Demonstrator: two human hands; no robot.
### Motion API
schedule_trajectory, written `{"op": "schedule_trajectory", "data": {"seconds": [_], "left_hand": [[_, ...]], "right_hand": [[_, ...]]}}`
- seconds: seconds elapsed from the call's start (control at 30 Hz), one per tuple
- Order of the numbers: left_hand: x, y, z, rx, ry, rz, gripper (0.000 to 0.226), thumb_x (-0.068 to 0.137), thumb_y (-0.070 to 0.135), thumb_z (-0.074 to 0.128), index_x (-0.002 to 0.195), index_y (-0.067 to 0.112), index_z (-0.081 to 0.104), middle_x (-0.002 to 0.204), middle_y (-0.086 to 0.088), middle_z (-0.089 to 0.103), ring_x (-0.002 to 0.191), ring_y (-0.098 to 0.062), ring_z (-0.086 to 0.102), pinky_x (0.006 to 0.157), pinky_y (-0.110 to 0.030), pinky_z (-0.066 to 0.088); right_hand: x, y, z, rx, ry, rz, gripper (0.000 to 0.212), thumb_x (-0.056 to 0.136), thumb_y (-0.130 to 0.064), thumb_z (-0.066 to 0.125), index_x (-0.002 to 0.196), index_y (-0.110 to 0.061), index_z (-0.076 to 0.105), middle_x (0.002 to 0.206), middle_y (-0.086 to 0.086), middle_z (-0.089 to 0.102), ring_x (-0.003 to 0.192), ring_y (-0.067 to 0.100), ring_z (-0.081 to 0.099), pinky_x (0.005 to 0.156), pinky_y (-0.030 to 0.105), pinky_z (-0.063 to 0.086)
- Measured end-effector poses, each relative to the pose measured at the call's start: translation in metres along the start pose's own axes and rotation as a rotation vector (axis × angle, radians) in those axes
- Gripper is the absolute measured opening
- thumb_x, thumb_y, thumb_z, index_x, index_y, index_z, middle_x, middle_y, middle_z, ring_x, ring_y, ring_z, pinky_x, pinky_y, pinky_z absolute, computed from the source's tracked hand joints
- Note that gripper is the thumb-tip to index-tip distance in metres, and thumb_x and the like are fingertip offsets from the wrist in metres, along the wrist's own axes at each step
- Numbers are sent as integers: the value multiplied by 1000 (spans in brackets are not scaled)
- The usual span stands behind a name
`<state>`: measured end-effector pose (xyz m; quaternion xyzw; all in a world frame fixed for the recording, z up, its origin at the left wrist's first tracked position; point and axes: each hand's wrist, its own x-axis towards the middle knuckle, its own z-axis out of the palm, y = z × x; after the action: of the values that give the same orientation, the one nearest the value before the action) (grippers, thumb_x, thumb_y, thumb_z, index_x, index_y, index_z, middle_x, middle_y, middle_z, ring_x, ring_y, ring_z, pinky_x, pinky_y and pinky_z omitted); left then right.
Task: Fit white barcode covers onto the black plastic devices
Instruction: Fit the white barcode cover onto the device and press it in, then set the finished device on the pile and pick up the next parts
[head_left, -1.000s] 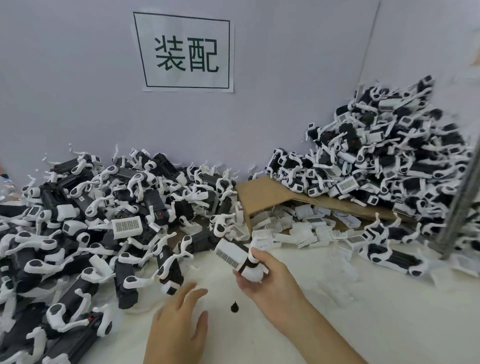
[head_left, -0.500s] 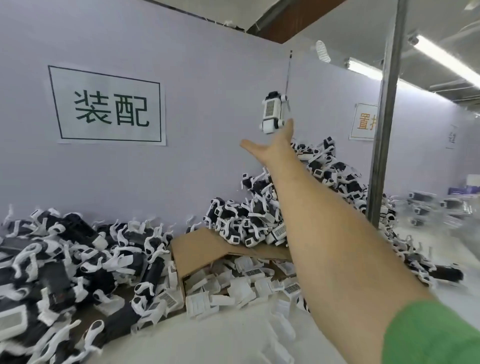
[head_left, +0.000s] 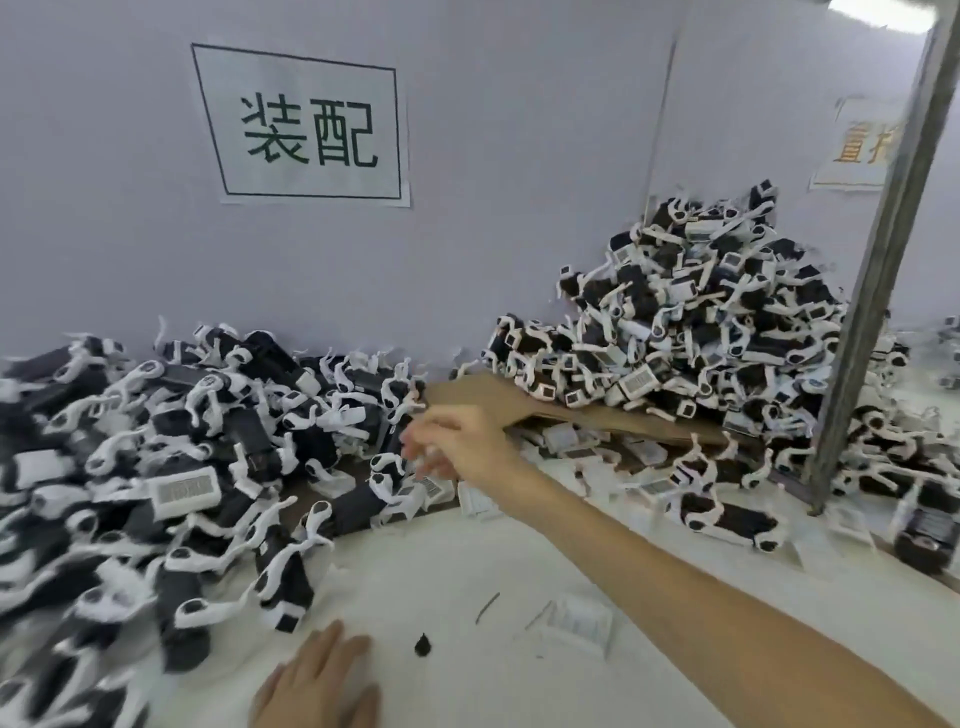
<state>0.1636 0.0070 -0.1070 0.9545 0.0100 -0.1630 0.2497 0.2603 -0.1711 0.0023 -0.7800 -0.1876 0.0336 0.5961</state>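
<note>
A heap of black plastic devices with white clips fills the left of the white table. A taller pile of devices with white barcode covers stands at the back right. Loose white barcode covers lie in a flattened cardboard box between the piles. My right hand is stretched out over the near edge of that box, blurred, fingers loosely spread, with nothing visibly held. My left hand rests flat on the table at the bottom edge, empty. One loose cover lies on the table near my right forearm.
A slanted metal post stands at the right in front of the covered pile. A small black bit lies on the table near my left hand. A grey wall with a printed sign closes the back.
My right hand tossed the covered device up toward the right pile, then came back down and left to the cardboard box, empty. The view dropped back toward the table.
</note>
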Motion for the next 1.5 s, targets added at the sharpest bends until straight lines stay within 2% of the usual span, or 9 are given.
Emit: {"op": "schedule_trajectory", "data": {"seconds": [0.17,0.43,0.73,0.93,1.07,1.17,1.3,1.4,1.5], "left_hand": [[-21,-9,29,-6,342,99,50,102,57,32,150,47,20,165,18,0,152,1,5,119,-22,8],[-12,-24,45,147,449,111,49,102,51,35,150,45,23,166,18,-1,153,-1,0,120,-23,5],[-16,-23,46,201,461,61,47,102,49,35,148,44,26,165,19,2,152,0,0,119,-23,3],[-18,-26,47,151,491,102,42,102,46,39,144,46,33,162,21,14,150,3,8,118,-20,7],[-22,-18,43,-495,596,160,19,101,19,55,106,29,70,117,17,67,114,-7,63,93,-11,41],[-28,-11,32,-1151,436,96,34,107,26,44,98,14,74,95,-10,78,85,-25,75,74,-24,54],[-27,-9,33,-1408,117,100,63,95,63,39,100,16,81,103,-10,78,93,-27,75,83,-39,59],[-30,-4,35,-1559,33,121,33,85,55,69,91,26,83,99,2,78,92,-15,75,76,-32,60],[-34,-5,31,-1711,-108,142,41,87,50,70,115,21,75,113,-1,70,108,-16,67,91,-37,50]], "right_hand": [[5,60,44,-369,-3,-4,25,91,-16,68,116,-13,68,120,1,66,100,14,59,80,23,43],[60,83,81,-954,-179,-132,91,85,-57,67,157,-22,23,165,2,17,150,28,19,117,51,26],[67,92,90,-1309,-12,-304,50,90,-28,64,138,-25,54,136,6,48,124,27,39,101,39,38],[51,81,66,-1072,206,-281,36,81,-30,71,115,-21,67,110,0,56,105,23,56,81,33,46],[4,71,52,-695,425,-462,31,77,-27,83,100,-17,65,92,-10,50,83,16,53,70,30,41],[-45,73,53,-584,363,-720,31,73,-14,81,99,-15,63,99,-8,56,87,9,51,75,26,45],[-92,88,70,-502,255,-752,51,56,7,87,100,-9,65,109,-3,52,97,4,51,86,10,48],[-102,94,78,-451,183,-733,59,63,12,81,110,-19,63,116,-3,48,102,4,53,85,12,51],[-102,95,76,-421,141,-711,55,73,13,72,119,-16,66,125,-2,51,113,4,54,94,14,50]]}}
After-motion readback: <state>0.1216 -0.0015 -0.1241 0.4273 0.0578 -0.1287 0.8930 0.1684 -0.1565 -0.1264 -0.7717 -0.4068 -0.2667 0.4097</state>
